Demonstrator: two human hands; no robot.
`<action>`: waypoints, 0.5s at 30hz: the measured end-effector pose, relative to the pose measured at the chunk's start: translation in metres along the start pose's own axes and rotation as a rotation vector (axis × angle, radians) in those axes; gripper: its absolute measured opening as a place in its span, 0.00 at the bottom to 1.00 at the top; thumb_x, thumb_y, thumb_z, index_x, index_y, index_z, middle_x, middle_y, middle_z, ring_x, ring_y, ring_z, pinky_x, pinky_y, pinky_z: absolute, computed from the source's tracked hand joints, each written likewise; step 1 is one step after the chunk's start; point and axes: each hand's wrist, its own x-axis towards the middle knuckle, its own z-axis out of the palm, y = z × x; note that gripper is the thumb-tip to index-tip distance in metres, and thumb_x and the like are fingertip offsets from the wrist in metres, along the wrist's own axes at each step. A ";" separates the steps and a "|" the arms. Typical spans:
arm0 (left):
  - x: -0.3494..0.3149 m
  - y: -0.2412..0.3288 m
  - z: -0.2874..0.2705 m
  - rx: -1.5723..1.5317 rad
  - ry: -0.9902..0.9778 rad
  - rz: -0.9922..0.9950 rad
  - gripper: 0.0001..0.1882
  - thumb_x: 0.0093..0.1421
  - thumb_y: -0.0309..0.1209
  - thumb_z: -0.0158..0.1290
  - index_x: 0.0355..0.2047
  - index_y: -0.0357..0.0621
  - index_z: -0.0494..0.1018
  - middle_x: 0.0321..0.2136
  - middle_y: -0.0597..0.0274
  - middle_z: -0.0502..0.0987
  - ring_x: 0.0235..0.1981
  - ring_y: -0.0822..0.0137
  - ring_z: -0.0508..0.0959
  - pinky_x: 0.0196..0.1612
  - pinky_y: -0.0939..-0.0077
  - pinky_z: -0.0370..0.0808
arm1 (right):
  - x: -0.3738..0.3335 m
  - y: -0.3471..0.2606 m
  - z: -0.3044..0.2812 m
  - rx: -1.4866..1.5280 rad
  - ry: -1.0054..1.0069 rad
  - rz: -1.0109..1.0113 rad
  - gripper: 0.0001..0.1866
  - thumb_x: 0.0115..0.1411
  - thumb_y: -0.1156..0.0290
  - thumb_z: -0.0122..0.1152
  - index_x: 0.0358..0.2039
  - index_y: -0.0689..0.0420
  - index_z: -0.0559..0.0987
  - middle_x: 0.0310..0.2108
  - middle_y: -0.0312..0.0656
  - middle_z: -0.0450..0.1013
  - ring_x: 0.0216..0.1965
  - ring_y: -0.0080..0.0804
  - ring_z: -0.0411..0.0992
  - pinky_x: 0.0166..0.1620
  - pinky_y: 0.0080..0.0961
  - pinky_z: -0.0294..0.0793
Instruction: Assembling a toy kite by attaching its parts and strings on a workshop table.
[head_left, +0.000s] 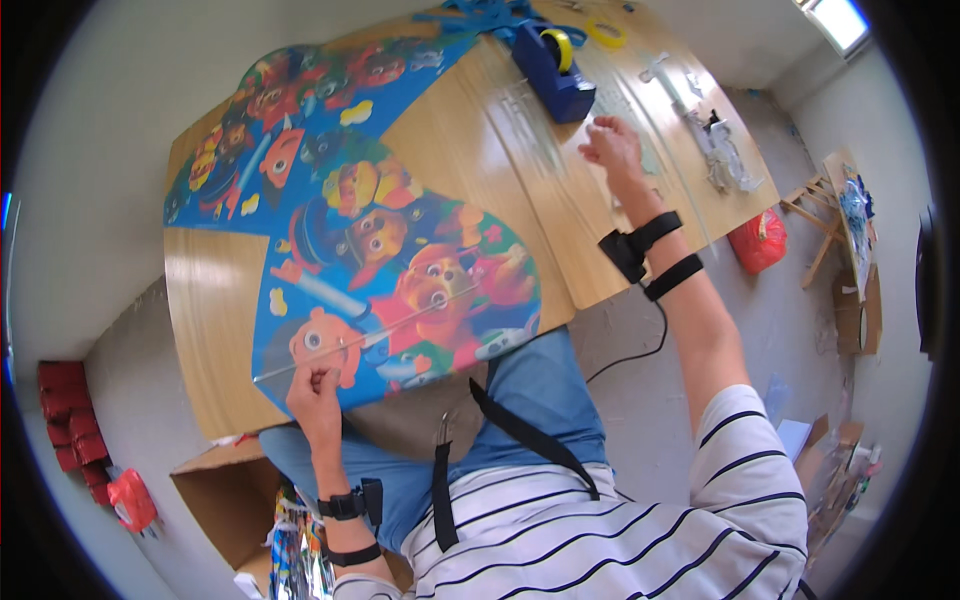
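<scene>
A large flat printed sheet [340,265], blue with colourful cartoon dogs, overhangs the table's near edge toward my lap. Across its near part runs a thin pale rod [410,319], slanting up to the right. My left hand [315,398] is closed in a pinch at the sheet's near edge, on or right beside the rod's lower left part. Above the table's right part, my right hand [612,152] has its fingers curled together. Whatever its fingertips hold, if anything, is too small to make out. Just beyond it stands a dark blue tape dispenser [556,82] with a yellow roll.
Blue ribbon [480,18] and a yellow tape roll [605,34] lie at the table's far side. Clear plastic pieces [725,155] are on the right. Below the table, a cardboard box [225,490] stands left and a red bag [758,242] right.
</scene>
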 end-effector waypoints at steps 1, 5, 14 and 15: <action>-0.003 -0.002 0.000 0.006 -0.009 0.000 0.05 0.55 0.21 0.57 0.28 0.35 0.71 0.21 0.67 0.72 0.25 0.76 0.71 0.29 0.78 0.71 | 0.001 -0.004 -0.004 -0.026 -0.011 -0.004 0.15 0.56 0.70 0.61 0.41 0.66 0.77 0.27 0.43 0.77 0.22 0.29 0.77 0.26 0.23 0.74; -0.011 0.007 0.009 -0.023 -0.026 -0.084 0.05 0.54 0.20 0.58 0.29 0.34 0.73 0.23 0.62 0.75 0.24 0.74 0.74 0.30 0.78 0.72 | -0.033 0.007 -0.004 -0.182 -0.263 -0.044 0.10 0.55 0.71 0.62 0.33 0.66 0.79 0.27 0.42 0.77 0.19 0.27 0.74 0.24 0.22 0.72; -0.029 0.038 0.062 0.429 -0.147 0.627 0.15 0.53 0.24 0.56 0.43 0.39 0.75 0.44 0.55 0.77 0.48 0.50 0.74 0.53 0.56 0.66 | -0.233 0.027 0.063 -0.777 -0.632 -1.085 0.22 0.54 0.73 0.59 0.50 0.61 0.74 0.48 0.44 0.69 0.53 0.47 0.65 0.57 0.44 0.63; -0.030 0.037 0.067 0.455 -0.155 0.698 0.16 0.53 0.24 0.55 0.44 0.38 0.74 0.44 0.55 0.77 0.47 0.51 0.74 0.53 0.57 0.67 | -0.243 0.027 0.071 -0.775 -0.635 -1.084 0.22 0.54 0.73 0.59 0.50 0.61 0.74 0.48 0.44 0.69 0.53 0.47 0.65 0.57 0.44 0.63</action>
